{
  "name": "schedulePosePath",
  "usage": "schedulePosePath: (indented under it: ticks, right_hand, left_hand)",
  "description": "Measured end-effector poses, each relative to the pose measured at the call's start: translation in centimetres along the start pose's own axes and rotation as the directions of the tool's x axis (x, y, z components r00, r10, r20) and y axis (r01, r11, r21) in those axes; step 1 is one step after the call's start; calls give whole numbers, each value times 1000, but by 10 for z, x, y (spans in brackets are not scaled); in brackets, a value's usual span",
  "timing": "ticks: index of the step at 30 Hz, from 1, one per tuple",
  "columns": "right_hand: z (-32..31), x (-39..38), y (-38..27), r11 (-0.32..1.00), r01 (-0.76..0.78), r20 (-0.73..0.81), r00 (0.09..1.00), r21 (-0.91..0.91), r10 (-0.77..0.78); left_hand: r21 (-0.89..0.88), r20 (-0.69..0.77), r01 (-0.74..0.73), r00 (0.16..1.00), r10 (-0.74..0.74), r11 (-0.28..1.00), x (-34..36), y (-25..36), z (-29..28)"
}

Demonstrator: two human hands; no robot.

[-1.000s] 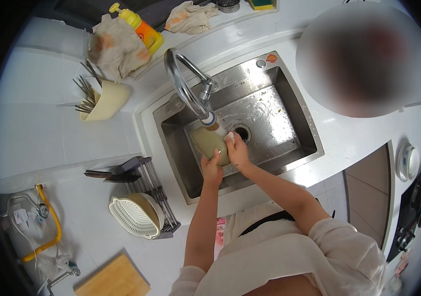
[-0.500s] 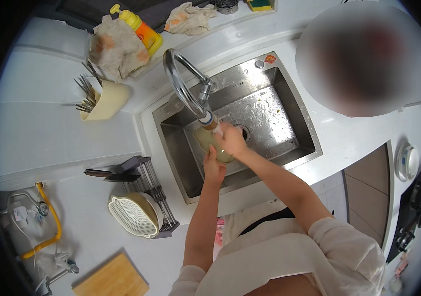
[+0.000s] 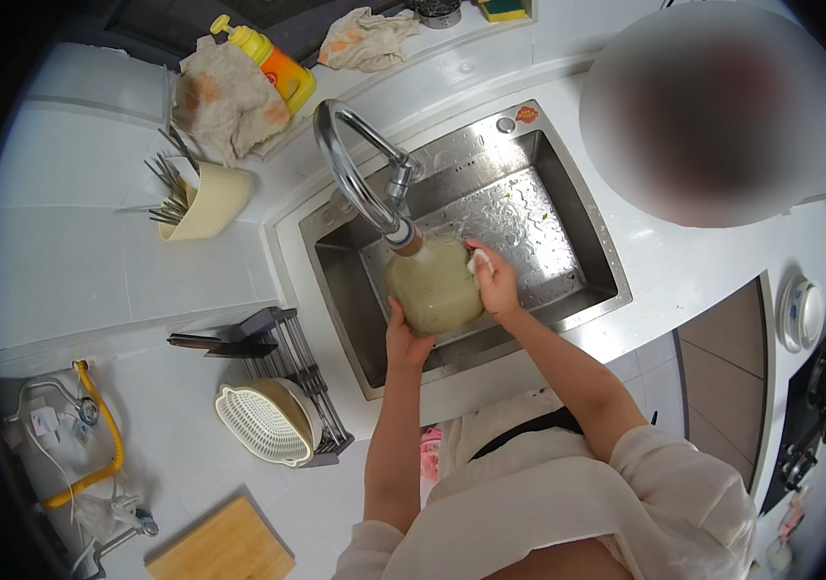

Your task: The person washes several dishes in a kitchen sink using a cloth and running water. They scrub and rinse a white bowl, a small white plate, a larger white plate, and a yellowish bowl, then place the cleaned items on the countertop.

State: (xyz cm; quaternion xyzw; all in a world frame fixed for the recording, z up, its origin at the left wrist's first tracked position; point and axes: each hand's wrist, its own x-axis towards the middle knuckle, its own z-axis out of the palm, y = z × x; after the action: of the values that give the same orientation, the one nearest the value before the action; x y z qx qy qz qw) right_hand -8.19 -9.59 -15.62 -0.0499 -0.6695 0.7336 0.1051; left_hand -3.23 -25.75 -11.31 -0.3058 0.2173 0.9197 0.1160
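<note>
A round, pale green dish (image 3: 437,290) is held over the steel sink (image 3: 553,217), under the faucet's spout (image 3: 403,232). My left hand (image 3: 407,338) grips its near-left edge, thumb along the side. At the dish's right edge, my right hand (image 3: 496,282) is closed around a small white wad, perhaps a cloth or sponge (image 3: 478,260). Part of that wad is hidden by the fingers. The dish covers the drain, and water seems to fall onto its far side.
Left of the sink stand a dish rack (image 3: 309,387) with a knife (image 3: 224,344) and a white colander (image 3: 263,425). A cream utensil holder (image 3: 208,203) is behind it. A yellow soap bottle (image 3: 282,72) and rags line the ledge. A blurred round area (image 3: 713,116) lies right.
The dish has turned to show its broad face. My right hand has moved right from beneath the spout to the dish's right edge; my left hand has shifted slightly left.
</note>
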Motion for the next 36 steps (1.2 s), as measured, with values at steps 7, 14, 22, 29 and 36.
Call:
schedulePosePath:
  ticks: [7,14,22,29,36]
  right_hand:
    - [-30,17,31,945,-209,-144,974,-252,177]
    - [25,2,-46,909,305,235,941,-284,-242]
    - [13,-1,-36,811,224,55,971,-541,-232]
    - [-4,23,38,981,-192,-153,969,26,194]
    - [-24,43,14,316,-883,425,448,346,787]
  left_hand:
    - [59,75,25,997,-29,998,21,-12,-20]
    - [109,128,-114,987,100,987,51,-32,1]
    - [-207,-19,-130,991,129,970,41,-16,-3]
    - [-100,-56,46,997,-52,994,8,-12,-9]
    - [125,69,87,993,-96,988,14,13,-27]
